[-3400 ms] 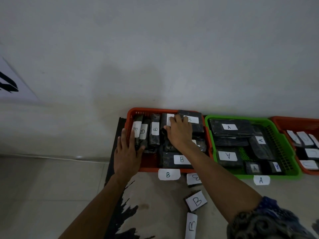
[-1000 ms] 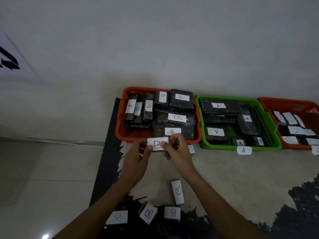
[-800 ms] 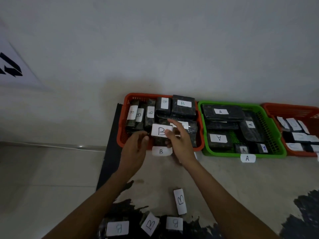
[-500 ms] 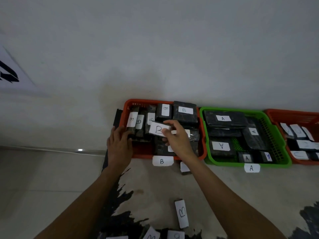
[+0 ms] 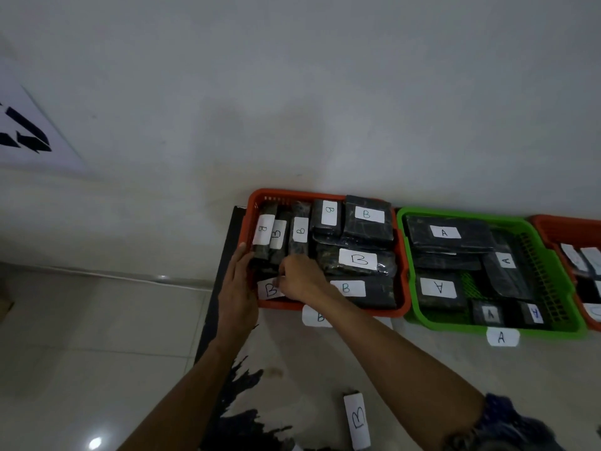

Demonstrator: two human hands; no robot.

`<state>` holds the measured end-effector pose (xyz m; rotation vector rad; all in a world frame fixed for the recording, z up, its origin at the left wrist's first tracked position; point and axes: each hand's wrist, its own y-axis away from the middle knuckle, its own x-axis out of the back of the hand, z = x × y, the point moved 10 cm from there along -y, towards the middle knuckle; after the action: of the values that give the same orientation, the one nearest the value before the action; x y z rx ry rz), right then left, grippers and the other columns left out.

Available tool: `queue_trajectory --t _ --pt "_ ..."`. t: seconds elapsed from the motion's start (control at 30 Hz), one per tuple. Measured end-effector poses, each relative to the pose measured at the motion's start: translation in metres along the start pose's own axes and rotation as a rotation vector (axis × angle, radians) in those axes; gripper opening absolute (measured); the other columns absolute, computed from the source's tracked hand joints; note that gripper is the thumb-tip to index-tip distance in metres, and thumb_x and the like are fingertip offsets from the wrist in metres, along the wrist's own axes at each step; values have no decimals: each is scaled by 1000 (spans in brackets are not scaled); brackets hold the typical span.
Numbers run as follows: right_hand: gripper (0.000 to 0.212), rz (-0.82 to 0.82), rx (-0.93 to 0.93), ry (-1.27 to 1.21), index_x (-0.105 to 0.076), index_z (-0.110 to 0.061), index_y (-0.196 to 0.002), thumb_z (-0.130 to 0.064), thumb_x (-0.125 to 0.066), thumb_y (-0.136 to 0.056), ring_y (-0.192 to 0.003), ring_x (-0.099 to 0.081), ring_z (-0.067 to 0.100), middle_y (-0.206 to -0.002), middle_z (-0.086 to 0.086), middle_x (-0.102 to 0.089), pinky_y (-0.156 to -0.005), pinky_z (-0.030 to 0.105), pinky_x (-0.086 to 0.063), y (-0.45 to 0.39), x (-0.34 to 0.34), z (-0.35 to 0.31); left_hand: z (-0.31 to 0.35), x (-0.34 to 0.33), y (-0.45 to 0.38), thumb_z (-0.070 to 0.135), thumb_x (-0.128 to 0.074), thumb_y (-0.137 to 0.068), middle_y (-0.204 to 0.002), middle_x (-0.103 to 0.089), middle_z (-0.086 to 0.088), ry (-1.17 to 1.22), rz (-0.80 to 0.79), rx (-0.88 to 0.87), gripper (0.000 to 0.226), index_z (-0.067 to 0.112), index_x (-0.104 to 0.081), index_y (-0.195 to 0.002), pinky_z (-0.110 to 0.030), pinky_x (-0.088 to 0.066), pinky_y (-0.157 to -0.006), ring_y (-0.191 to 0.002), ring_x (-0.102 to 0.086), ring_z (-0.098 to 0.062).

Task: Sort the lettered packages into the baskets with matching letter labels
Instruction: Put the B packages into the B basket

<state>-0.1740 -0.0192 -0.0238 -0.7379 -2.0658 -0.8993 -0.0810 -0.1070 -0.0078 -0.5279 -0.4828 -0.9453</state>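
Note:
A red basket point(image 5: 402, 252) with a B tag point(image 5: 317, 317) on its front holds several dark packages with white B labels. My right hand point(image 5: 297, 278) reaches into its front left corner and pinches a small B package point(image 5: 268, 289) that lies there. My left hand point(image 5: 235, 288) rests with straight fingers along the basket's left wall, beside that package. To the right stands a green basket point(image 5: 549, 265) tagged A point(image 5: 501, 336), filled with A packages. One more B package point(image 5: 357, 419) lies on the floor mat near me.
A second red basket point(image 5: 566, 226) with white-labelled packages sits at the far right edge. All baskets stand against a white wall. Pale tiled floor point(image 5: 97, 336) lies to the left of the dark-patterned mat point(image 5: 247, 428).
My right hand has carried the small B package from above the basket down into its front left corner. My left hand has shifted to the basket's left wall. The camera has tilted up.

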Motion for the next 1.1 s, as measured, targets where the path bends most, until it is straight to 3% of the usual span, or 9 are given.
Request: queue_trajectory --t 0.13,0.27,0.37,0.47,0.57,0.7,0.77,0.93,1.1 --pt "22 -52 -23 135 -61 -2 -112 -9 -62 -91 -101 -62 30 -114 18 -62 -83 35 -51 -8 -18 -8 2 0 1 11 -47 -95 -153 -28 -9 8 18 -25 43 3 -42 -137 -26 -27 -106 -134 -31 -16" --pt "25 -6 -32 140 -56 -1 -117 -5 -56 -93 -102 -62 31 -115 19 -62 -82 36 -51 -7 -19 -10 -1 -1 0 39 -32 -92 -153 -28 -4 32 19 1 56 8 -43 -137 -9 -26 -100 -132 -32 -8" --pt "39 36 7 83 -43 -3 -131 -4 -54 -93 -101 -62 33 -114 21 -61 -78 36 -51 -3 -16 -10 -5 -2 0 39 -32 -94 -153 -27 2 11 28 11 53 12 -43 -138 -24 -34 -101 -131 -33 -8" --pt "41 -87 11 48 -46 -4 -132 -10 -58 -93 -100 -61 33 -117 20 -58 -82 38 -55 0 -21 -8 -7 -3 -2 39 -31 -93 -154 -29 -6 -29 11 13 54 10 -44 -137 -38 -36 -107 -136 -34 -17" --pt "32 -189 18 -14 -57 -8 -123 -12 -60 -92 -93 -62 26 -116 15 -60 -78 34 -55 8 -14 -7 -4 -6 -4 14 -41 -97 -155 -25 -11 -178 -28 -53 39 10 -46 -136 -59 -27 -112 -144 -13 -17" --pt "36 -185 104 -236 -58 -15 -129 -12 -59 -93 -115 -60 20 -130 7 -61 -96 35 -52 40 9 -8 -10 -18 10 27 -28 -102 -160 -7 -6 -365 -150 -5 41 16 -42 -139 -57 -10 -117 -147 12 -25" --pt "31 -219 104 -425 -60 -16 -126 -11 -58 -95 -111 -63 18 -125 7 -64 -92 34 -55 67 20 2 -9 -20 27 29 -30 -102 -160 -10 -7 -388 -155 37 38 19 -46 -135 -57 -6 -117 -146 13 -29" --pt "18 -264 2 -734 -65 -3 -111 -10 -55 -98 -92 -72 23 -110 15 -70 -77 32 -60 139 30 57 14 -15 66 8 -54 -93 -155 -28 -9 -243 -103 9 33 15 -57 -125 -62 -9 -115 -148 2 -29" --pt "16 -309 -198 -631 -64 -11 -110 -10 -56 -97 -86 -69 23 -112 13 -68 -78 38 -58 187 -22 121 42 -25 100 -1 -59 -88 -145 -43 -5 -163 -210 -202 31 12 -61 -116 -51 -21 -115 -146 -16 -27"
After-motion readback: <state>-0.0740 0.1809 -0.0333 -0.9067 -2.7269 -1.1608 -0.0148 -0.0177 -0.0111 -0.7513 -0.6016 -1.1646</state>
